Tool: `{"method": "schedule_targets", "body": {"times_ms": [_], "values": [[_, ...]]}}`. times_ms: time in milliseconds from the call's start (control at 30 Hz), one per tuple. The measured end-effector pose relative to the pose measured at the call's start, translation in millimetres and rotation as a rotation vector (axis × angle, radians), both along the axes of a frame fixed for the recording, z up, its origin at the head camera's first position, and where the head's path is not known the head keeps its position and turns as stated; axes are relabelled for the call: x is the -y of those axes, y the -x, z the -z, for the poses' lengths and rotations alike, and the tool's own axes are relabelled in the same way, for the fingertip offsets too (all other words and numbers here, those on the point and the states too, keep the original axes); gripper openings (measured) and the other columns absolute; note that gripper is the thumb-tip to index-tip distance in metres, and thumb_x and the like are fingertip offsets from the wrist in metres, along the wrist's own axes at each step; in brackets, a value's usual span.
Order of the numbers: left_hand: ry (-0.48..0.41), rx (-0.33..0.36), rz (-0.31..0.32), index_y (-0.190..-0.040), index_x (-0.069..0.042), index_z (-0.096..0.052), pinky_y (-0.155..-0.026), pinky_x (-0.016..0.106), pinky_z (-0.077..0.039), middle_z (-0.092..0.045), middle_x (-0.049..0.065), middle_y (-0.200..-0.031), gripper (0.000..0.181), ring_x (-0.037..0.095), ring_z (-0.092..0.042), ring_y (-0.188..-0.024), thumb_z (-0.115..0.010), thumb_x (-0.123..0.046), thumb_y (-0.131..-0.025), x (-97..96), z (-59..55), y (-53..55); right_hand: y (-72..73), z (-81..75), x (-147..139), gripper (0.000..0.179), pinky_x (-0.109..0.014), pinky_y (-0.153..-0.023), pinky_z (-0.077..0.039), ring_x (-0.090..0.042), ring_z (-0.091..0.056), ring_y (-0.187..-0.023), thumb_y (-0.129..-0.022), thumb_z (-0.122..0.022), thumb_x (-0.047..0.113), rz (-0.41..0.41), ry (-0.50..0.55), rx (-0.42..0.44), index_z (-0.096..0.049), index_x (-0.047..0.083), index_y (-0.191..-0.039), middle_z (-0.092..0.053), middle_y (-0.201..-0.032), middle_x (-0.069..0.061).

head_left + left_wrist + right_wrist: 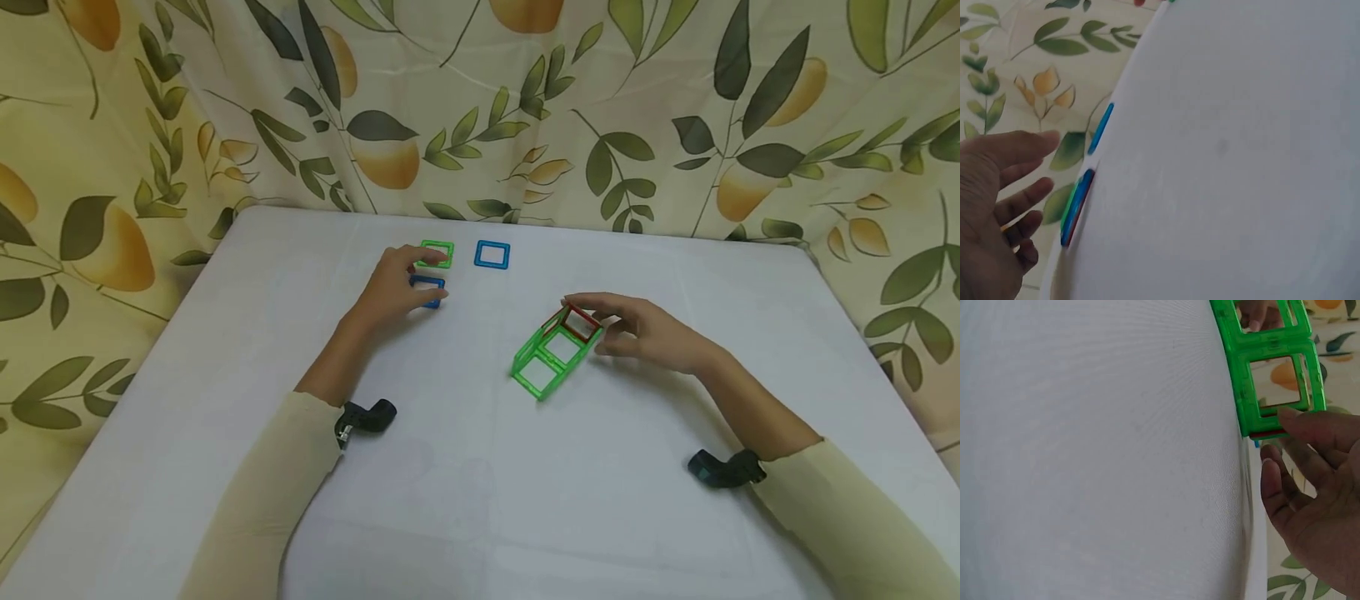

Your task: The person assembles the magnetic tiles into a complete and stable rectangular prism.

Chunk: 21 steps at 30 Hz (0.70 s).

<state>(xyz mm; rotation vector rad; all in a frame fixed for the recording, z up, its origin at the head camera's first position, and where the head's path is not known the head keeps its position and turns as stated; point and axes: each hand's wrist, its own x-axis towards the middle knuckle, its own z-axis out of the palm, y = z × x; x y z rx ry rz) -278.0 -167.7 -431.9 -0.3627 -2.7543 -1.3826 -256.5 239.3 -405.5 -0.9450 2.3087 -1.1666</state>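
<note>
My right hand [648, 333] holds the red end of a small box-shaped build of magnetic tiles [551, 364]. Green square frames form its long sides, and a red tile [581, 323] closes the end by my fingers. In the right wrist view the thumb [1297, 422] lies against the lower edge of a green frame, with the other fingers partly hidden behind. My left hand [390, 283], fingers apart, hovers over a green square tile [450, 247] and a blue square tile [437, 302], overlapping both. The left wrist view shows loosely bent fingers with nothing between them.
Another blue square tile [492, 255] lies flat near the back edge, right of the green one. A white cloth [465, 500] covers the table. Behind it hangs a fruit-and-leaf patterned curtain [465, 75].
</note>
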Motion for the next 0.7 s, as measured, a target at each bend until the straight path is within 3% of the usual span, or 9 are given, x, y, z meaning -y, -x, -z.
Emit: {"method": "schedule_targets", "body": {"times_ms": [167, 267, 367, 500, 700], "values": [[0.027, 0.107, 0.049, -0.140, -0.014, -0.068, -0.105, 0.044, -0.039, -0.058, 0.008, -0.142, 0.060, 0.029, -0.047, -0.117, -0.090, -0.018, -0.085, 14.2, 6.0, -0.1, 3.6, 1.0, 0.4, 0.073, -0.025, -0.110, -0.038, -0.020, -0.039, -0.149, -0.095, -0.066, -0.010, -0.012, 0.014, 0.064, -0.047, 0.017, -0.160, -0.047, -0.161, -0.001], [0.031, 0.132, 0.076, -0.141, -0.013, -0.067, -0.097, 0.042, -0.040, -0.059, 0.009, -0.135, 0.063, 0.028, -0.046, -0.114, -0.091, -0.015, -0.083, 19.0, 9.6, 1.0, 4.3, 2.5, -0.5, 0.072, -0.024, -0.107, -0.042, -0.022, -0.046, -0.144, -0.094, -0.070, -0.007, 0.001, 0.006, 0.053, -0.049, 0.018, -0.158, -0.050, -0.159, -0.002], [0.021, 0.156, 0.061, -0.141, -0.015, -0.067, -0.090, 0.040, -0.040, -0.056, 0.010, -0.123, 0.063, 0.028, -0.046, -0.110, -0.091, -0.010, -0.082, 22.9, 11.8, 0.9, 4.4, 3.1, -1.1, 0.069, -0.026, -0.105, -0.045, -0.027, -0.052, -0.138, -0.092, -0.076, -0.002, 0.015, 0.011, 0.032, -0.053, 0.016, -0.155, -0.054, -0.155, -0.003], [0.004, 0.166, 0.040, -0.138, -0.014, -0.069, -0.088, 0.039, -0.040, -0.054, 0.010, -0.113, 0.061, 0.027, -0.047, -0.106, -0.090, -0.003, -0.082, 27.0, 12.2, 1.4, 2.7, 4.1, -4.8, 0.067, -0.027, -0.102, -0.046, -0.029, -0.055, -0.132, -0.090, -0.082, 0.003, 0.049, 0.015, 0.024, -0.056, 0.014, -0.151, -0.057, -0.150, -0.003], [0.000, 0.141, 0.059, -0.135, -0.009, -0.072, -0.087, 0.037, -0.042, -0.057, 0.010, -0.114, 0.056, 0.027, -0.050, -0.105, -0.090, -0.005, -0.082, 32.8, 12.4, 4.0, 2.2, 8.0, -11.6, 0.072, -0.024, -0.100, -0.048, -0.025, -0.059, -0.126, -0.087, -0.084, -0.001, 0.044, 0.017, 0.026, -0.056, 0.011, -0.152, -0.056, -0.152, -0.007]]}}
